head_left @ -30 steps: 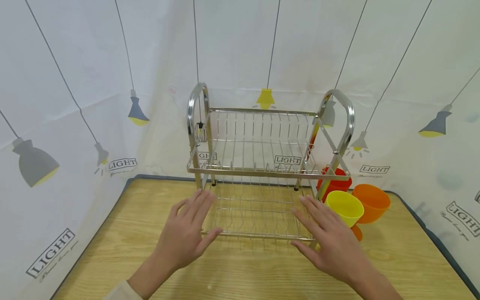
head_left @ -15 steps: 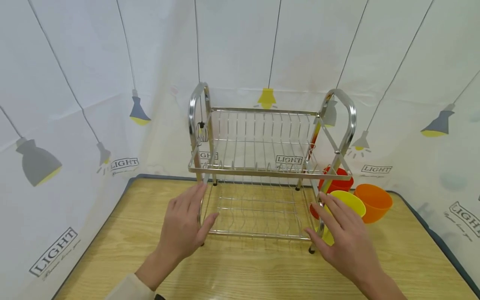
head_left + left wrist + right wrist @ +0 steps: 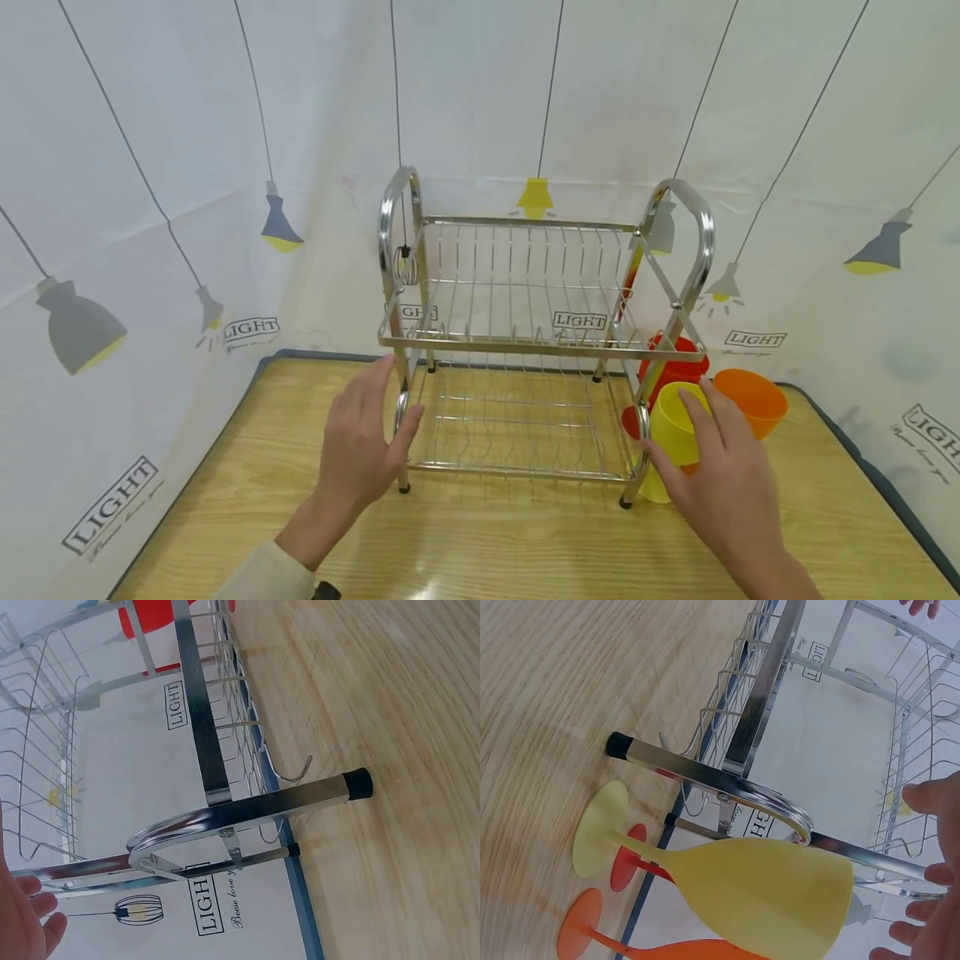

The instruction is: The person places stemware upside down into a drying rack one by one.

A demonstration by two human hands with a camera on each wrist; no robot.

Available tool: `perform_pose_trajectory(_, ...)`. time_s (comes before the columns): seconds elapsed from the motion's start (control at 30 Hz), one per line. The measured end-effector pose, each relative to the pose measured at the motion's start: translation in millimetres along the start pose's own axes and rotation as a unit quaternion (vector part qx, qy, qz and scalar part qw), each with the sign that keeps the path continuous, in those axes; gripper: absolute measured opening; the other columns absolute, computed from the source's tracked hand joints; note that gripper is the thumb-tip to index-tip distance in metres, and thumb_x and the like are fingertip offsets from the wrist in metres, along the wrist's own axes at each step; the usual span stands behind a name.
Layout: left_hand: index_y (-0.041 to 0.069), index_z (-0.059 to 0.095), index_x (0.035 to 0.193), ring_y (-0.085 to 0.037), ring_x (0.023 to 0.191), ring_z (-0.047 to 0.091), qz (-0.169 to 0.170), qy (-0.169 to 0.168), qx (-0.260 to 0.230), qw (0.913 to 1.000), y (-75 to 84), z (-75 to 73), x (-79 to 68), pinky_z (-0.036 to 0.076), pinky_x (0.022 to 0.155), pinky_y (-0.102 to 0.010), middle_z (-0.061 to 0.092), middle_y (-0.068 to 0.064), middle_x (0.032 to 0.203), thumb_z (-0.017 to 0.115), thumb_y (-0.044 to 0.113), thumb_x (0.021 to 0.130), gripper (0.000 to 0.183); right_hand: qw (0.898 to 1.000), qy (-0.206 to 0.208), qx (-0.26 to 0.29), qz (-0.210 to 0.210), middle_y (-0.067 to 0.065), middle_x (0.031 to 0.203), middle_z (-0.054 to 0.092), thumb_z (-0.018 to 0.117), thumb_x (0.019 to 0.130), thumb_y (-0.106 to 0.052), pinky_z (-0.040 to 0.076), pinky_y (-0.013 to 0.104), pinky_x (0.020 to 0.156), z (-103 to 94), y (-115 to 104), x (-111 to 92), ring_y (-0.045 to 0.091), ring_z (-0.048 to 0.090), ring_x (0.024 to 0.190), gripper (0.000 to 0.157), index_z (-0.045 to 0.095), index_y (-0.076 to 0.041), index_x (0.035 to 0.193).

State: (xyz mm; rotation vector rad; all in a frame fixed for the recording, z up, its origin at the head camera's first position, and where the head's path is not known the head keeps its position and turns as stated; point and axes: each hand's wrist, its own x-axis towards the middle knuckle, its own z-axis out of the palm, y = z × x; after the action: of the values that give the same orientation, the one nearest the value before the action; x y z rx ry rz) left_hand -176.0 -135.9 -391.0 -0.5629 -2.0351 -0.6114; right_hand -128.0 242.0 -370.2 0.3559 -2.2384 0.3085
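Observation:
A two-tier metal dish rack [image 3: 517, 348] stands upright on the wooden table in the head view. My left hand [image 3: 360, 437] is at its left front leg, thumb on the inner side and fingers on the outer side; the left wrist view has its fingertips [image 3: 45, 904] right by the metal frame. Beside the right front leg is my right hand [image 3: 727, 483], fingers loosely bent and holding nothing. A yellow plastic goblet [image 3: 667, 437] stands between that hand and the rack. In the right wrist view, the fingers [image 3: 922, 909] are near the goblet's rim.
Behind the yellow goblet stand an orange goblet [image 3: 750, 398] and a red goblet [image 3: 684, 365], both close to the rack's right side. A white cloth backdrop [image 3: 300, 150] printed with lamps surrounds the wooden table [image 3: 495, 542].
Both hands have moved apart, from in front of the rack out to its two front legs. My right hand has shifted right, toward the yellow goblet. The rack and goblets stay in place.

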Motion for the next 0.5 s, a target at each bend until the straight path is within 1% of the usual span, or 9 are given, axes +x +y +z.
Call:
perform_pose_trajectory(0.03,-0.006,0.047,0.137,-0.038,0.113,0.058,-0.006,-0.002,-0.001,1.0,-1.4,0.0,0.1,0.051,0.085,-0.055,0.059,-0.021,0.127,0.045,0.045,0.099,0.063,1.0,-0.006,-0.002,0.013,0.028,0.131,0.053,0.032,0.09,-0.074,0.05,0.062,0.086,-0.4,0,-1,0.044,0.051,0.117,0.093,0.056,0.008,0.125)
perform_pose_trajectory(0.1,-0.005,0.046,0.138,-0.039,0.114,0.057,-0.02,-0.007,-0.006,0.9998,-4.4,-0.1,1.0,0.05,0.089,-0.055,0.058,-0.022,0.128,0.045,0.044,0.1,0.063,0.999,-0.019,-0.003,0.042,0.028,0.135,0.051,0.051,0.087,-0.069,0.049,0.063,0.087,-1.1,1,-2,0.044,0.05,0.118,0.087,0.053,0.007,0.129)
perform_pose_trajectory(0.17,-0.006,0.045,0.138,-0.04,0.115,0.056,-0.035,-0.006,-0.011,0.9993,-7.6,-0.2,2.4,0.049,0.093,-0.056,0.057,-0.023,0.129,0.045,0.044,0.1,0.063,0.997,-0.03,-0.002,0.068,0.027,0.138,0.049,0.07,0.081,-0.056,0.048,0.064,0.088,-1.1,2,-3,0.045,0.049,0.119,0.083,0.051,0.007,0.133)
perform_pose_trajectory(0.23,-0.006,0.045,0.138,-0.041,0.116,0.055,-0.05,-0.004,-0.015,0.9986,-10.4,-0.7,4.2,0.048,0.094,-0.056,0.057,-0.024,0.129,0.048,0.041,0.099,0.061,0.995,-0.04,-0.003,0.088,0.027,0.139,0.048,0.082,0.072,-0.039,0.048,0.064,0.089,-1.4,3,-4,0.046,0.049,0.119,0.084,0.049,0.006,0.135)
perform_pose_trajectory(0.27,-0.005,0.045,0.138,-0.041,0.116,0.055,-0.058,-0.003,-0.02,0.9981,-11.4,-1.0,5.1,0.047,0.095,-0.056,0.056,-0.024,0.13,0.05,0.039,0.098,0.06,0.994,-0.046,-0.007,0.1,0.027,0.14,0.047,0.085,0.067,-0.03,0.048,0.064,0.087,-1.9,3,-4,0.046,0.048,0.119,0.087,0.047,0.006,0.136)
perform_pose_trajectory(0.4,-0.004,0.044,0.14,-0.04,0.121,0.053,-0.094,-0.006,-0.043,0.9946,-12.6,-2.2,9.5,0.045,0.098,-0.055,0.055,-0.021,0.134,0.059,0.026,0.093,0.058,0.986,-0.073,-0.023,0.147,0.026,0.143,0.043,0.085,0.07,-0.031,0.049,0.065,0.082,-5.2,4,-4,0.046,0.045,0.121,0.091,0.042,0.003,0.142)
perform_pose_trajectory(0.5,-0.003,0.043,0.141,-0.038,0.123,0.053,-0.127,-0.009,-0.072,0.9892,-11.7,-2.3,13.1,0.046,0.098,-0.054,0.055,-0.02,0.136,0.061,0.02,0.092,0.058,0.979,-0.091,-0.023,0.181,0.026,0.145,0.04,0.084,0.073,-0.032,0.049,0.066,0.081,-6.6,4,-5,0.047,0.042,0.122,0.092,0.037,0.0,0.146)
